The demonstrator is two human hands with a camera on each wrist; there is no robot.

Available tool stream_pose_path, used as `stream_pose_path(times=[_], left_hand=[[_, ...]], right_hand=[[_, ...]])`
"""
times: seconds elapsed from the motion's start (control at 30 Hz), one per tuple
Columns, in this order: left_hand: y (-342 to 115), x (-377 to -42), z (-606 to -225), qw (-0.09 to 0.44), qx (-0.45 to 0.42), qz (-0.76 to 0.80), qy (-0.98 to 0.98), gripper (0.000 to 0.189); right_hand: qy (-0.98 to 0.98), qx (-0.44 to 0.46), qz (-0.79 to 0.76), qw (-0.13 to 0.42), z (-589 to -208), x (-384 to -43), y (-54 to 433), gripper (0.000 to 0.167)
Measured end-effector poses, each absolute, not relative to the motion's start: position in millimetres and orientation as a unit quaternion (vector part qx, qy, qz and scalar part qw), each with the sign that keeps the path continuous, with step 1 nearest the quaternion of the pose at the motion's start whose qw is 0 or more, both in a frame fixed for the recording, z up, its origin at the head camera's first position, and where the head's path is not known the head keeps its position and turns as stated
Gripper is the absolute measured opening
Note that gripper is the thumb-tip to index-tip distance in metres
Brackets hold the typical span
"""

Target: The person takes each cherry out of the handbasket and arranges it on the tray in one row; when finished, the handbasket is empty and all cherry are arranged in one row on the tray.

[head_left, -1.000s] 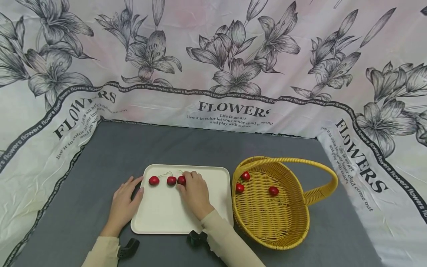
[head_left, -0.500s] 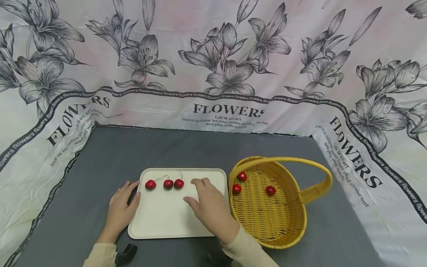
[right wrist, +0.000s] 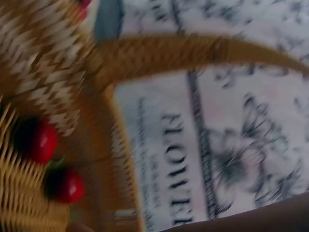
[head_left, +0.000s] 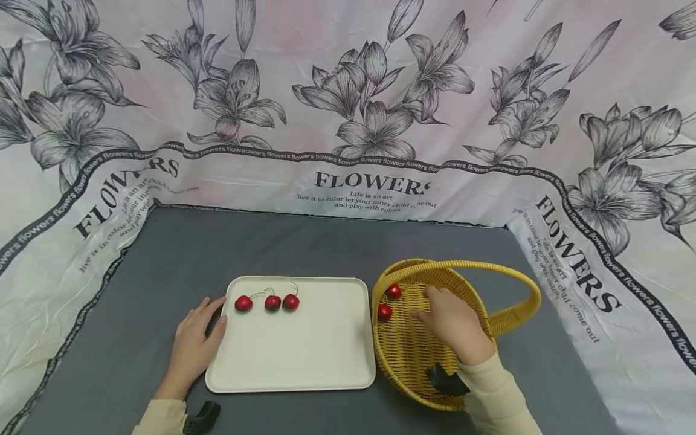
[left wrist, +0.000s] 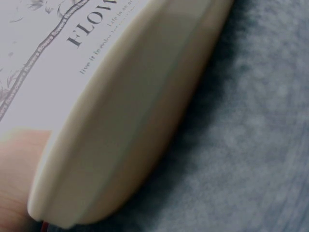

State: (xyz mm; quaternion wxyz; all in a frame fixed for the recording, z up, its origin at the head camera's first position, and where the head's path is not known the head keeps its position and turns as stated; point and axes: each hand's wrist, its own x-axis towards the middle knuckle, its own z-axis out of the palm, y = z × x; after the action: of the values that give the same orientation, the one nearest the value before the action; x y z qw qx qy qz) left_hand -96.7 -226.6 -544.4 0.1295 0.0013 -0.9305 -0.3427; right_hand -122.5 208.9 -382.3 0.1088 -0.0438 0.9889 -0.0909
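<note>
My left hand [head_left: 194, 341] rests against the left edge of the cream tray [head_left: 299, 356], thumb and fingers spread. In the left wrist view the tray [left wrist: 111, 125] fills the middle, a blurred finger [left wrist: 19, 179] beside it. Three red cherries with stems lie in a row on the tray: a left cherry [head_left: 243, 303], a middle cherry [head_left: 272, 302] and a right cherry [head_left: 290, 301]. My right hand [head_left: 454, 320] is over the yellow wicker basket [head_left: 405, 362], thumb and index finger apart. Two cherries show at the basket's left side, an upper one [head_left: 394, 291] and a lower one [head_left: 384, 312].
The basket's tall handle [head_left: 522, 290] arches over its back and right side, close to the right forearm. Basket and tray stand side by side on a grey cloth [head_left: 272, 241]. A flower-printed curtain [head_left: 375, 199] hangs behind and at both sides.
My right hand has let go of the right cherry, leaving it on the tray, and moved right over the basket, covering the cherry there. The left hand stays at the tray's edge.
</note>
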Motion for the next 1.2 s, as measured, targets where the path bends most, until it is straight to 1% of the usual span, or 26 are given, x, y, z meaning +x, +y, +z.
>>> stream_pose_path(times=[0.13, 0.23, 0.43, 0.63, 0.8, 0.9, 0.97, 1.07, 1.2], left_hand=[[-226.5, -97.8, -541.2, 0.127, 0.004, -0.341, -0.931, 0.042], [-224.8, -98.9, -539.1, 0.121, 0.004, -0.34, -0.933, 0.043], [-223.4, -98.1, -540.9, 0.118, 0.005, -0.345, -0.931, 0.043], [-226.6, -97.3, -543.2, 0.13, 0.003, -0.344, -0.93, 0.043], [-226.5, -96.9, -543.1, 0.132, -0.003, -0.348, -0.928, 0.043], [-225.8, -96.4, -542.9, 0.132, 0.0, -0.348, -0.928, 0.043], [-225.5, -96.3, -543.1, 0.131, 0.002, -0.347, -0.929, 0.043], [-225.3, -96.4, -543.0, 0.128, 0.003, -0.346, -0.93, 0.043], [-225.6, -96.9, -542.3, 0.127, 0.003, -0.345, -0.93, 0.043]], right_hand=[[0.987, -0.019, -0.071, 0.14, -406.1, -141.4, 228.5, 0.047], [0.985, -0.016, -0.08, 0.149, -417.5, -146.6, 237.0, 0.045], [0.985, -0.047, -0.098, 0.134, -431.1, -151.8, 245.8, 0.028], [0.98, -0.062, -0.119, 0.146, -434.2, -155.8, 245.8, 0.007], [0.978, -0.067, -0.129, 0.15, -435.2, -155.6, 247.7, 0.014], [0.979, -0.064, -0.127, 0.143, -434.6, -155.1, 250.0, 0.012], [0.982, -0.067, -0.124, 0.127, -432.7, -153.2, 251.8, 0.01], [0.984, -0.067, -0.126, 0.105, -419.7, -144.5, 249.5, 0.014], [0.982, -0.076, -0.154, 0.079, -390.0, -127.4, 241.1, 0.02]])
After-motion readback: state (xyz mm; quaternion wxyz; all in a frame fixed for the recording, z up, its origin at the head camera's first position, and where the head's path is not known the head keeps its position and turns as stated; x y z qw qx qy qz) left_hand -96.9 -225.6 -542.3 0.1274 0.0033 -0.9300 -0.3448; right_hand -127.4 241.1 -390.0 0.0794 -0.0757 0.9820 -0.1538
